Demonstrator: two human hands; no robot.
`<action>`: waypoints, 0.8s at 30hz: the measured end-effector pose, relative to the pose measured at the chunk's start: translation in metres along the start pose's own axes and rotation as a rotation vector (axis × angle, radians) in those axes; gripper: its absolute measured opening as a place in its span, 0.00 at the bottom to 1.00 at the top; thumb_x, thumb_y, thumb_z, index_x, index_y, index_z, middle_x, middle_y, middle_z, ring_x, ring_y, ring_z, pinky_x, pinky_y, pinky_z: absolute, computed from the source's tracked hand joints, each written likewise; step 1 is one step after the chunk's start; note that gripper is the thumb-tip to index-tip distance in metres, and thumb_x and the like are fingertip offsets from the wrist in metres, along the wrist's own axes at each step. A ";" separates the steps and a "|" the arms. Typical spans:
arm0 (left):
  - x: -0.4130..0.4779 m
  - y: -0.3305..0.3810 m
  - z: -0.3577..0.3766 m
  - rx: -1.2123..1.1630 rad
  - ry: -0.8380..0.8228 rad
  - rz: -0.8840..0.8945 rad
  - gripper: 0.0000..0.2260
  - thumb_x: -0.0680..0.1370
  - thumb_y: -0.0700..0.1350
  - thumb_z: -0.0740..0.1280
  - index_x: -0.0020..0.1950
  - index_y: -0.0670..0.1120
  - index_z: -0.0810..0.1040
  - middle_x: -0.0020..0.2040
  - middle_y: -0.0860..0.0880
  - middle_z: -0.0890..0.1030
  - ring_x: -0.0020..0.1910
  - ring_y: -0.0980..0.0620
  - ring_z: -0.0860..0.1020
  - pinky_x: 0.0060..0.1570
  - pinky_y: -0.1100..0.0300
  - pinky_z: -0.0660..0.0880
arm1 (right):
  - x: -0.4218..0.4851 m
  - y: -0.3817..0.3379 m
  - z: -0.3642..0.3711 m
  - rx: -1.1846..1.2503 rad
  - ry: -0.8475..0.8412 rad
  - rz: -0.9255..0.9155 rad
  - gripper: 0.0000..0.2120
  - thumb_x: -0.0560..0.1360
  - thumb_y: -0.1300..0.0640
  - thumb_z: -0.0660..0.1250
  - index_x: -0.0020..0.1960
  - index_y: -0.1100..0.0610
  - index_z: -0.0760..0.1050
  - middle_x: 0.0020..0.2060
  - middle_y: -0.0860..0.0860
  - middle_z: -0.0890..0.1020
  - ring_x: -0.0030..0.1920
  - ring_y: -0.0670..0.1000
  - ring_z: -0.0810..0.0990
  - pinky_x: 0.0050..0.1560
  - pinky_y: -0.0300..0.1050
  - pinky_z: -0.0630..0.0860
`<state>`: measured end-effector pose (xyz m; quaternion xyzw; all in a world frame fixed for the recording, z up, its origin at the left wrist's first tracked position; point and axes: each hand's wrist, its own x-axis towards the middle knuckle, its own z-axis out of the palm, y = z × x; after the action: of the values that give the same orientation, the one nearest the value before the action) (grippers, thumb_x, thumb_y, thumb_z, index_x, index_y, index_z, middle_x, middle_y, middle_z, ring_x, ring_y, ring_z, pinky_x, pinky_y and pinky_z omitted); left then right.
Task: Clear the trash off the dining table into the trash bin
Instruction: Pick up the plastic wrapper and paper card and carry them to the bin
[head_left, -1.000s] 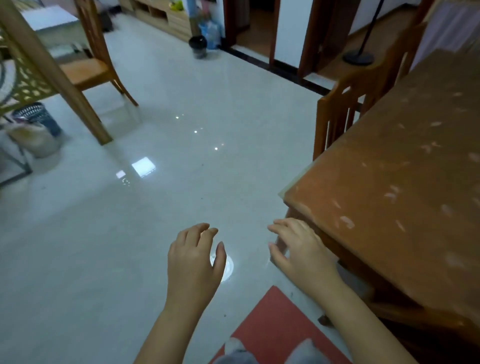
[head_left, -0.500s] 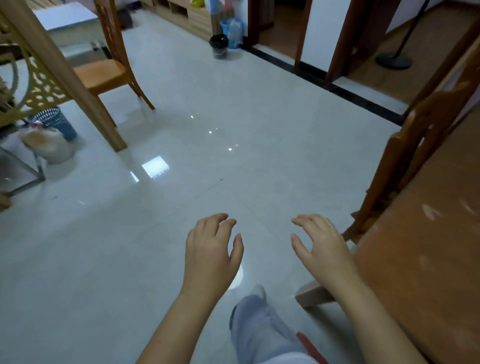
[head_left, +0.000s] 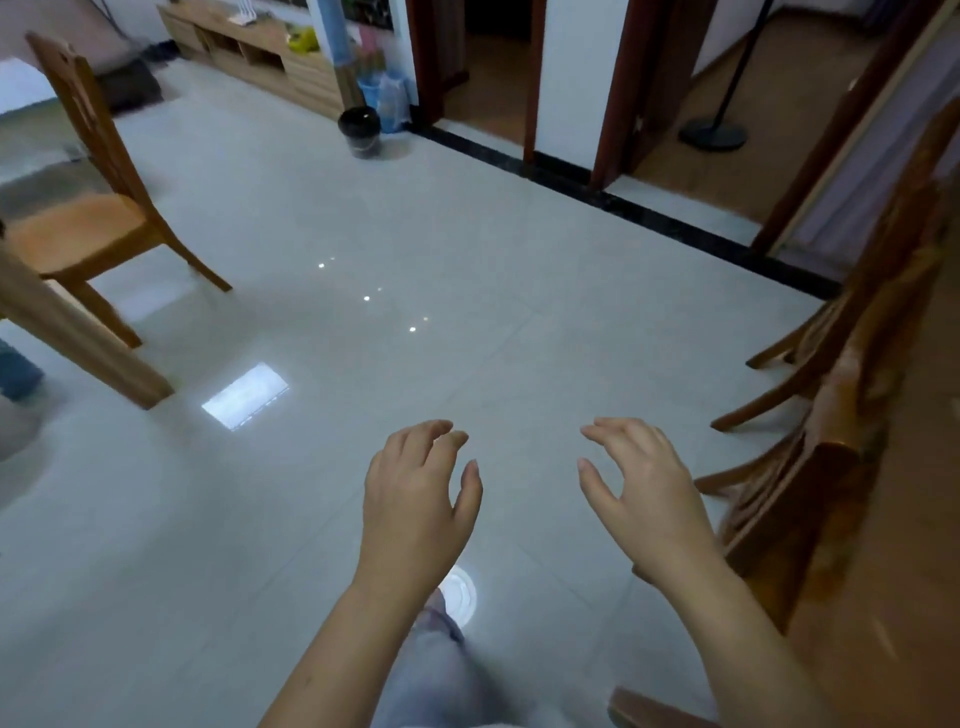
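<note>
My left hand and my right hand hover side by side over the pale tiled floor, fingers apart, holding nothing. A dark trash bin stands far ahead on the floor beside the low wooden cabinet. The dining table shows only as a brown strip along the right edge. No trash is in view.
A wooden chair stands at the right by the table, close to my right hand. Another wooden chair and a slanted wooden leg are at the left. Doorways and a lamp stand base lie ahead. My leg is below.
The view has swung left and forward, away from the table, which has slid to the right edge. The bin and doorways look nearer. Both hands stay apart and hold nothing.
</note>
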<state>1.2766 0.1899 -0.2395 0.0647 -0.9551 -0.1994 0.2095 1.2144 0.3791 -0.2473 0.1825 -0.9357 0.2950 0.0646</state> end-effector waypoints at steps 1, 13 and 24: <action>0.015 -0.006 0.006 0.002 -0.008 0.020 0.14 0.72 0.47 0.59 0.47 0.41 0.80 0.48 0.44 0.82 0.46 0.43 0.79 0.44 0.55 0.72 | 0.012 0.001 0.004 -0.010 0.007 0.014 0.19 0.71 0.49 0.57 0.53 0.58 0.77 0.51 0.56 0.80 0.53 0.57 0.77 0.54 0.51 0.72; 0.279 -0.096 0.082 -0.126 -0.098 0.183 0.15 0.73 0.47 0.59 0.48 0.40 0.80 0.48 0.43 0.82 0.46 0.42 0.78 0.45 0.52 0.74 | 0.260 -0.013 0.056 -0.100 0.065 0.196 0.17 0.71 0.50 0.56 0.53 0.57 0.77 0.50 0.53 0.80 0.53 0.55 0.77 0.53 0.49 0.72; 0.445 -0.056 0.197 -0.197 -0.248 0.361 0.15 0.73 0.47 0.58 0.48 0.40 0.80 0.48 0.43 0.82 0.44 0.42 0.79 0.43 0.52 0.75 | 0.374 0.097 0.031 -0.172 0.164 0.469 0.17 0.72 0.50 0.59 0.52 0.60 0.77 0.49 0.56 0.82 0.49 0.56 0.79 0.51 0.48 0.73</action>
<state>0.7927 0.1164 -0.2604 -0.1528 -0.9455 -0.2575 0.1280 0.8310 0.3211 -0.2386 -0.0701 -0.9657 0.2350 0.0855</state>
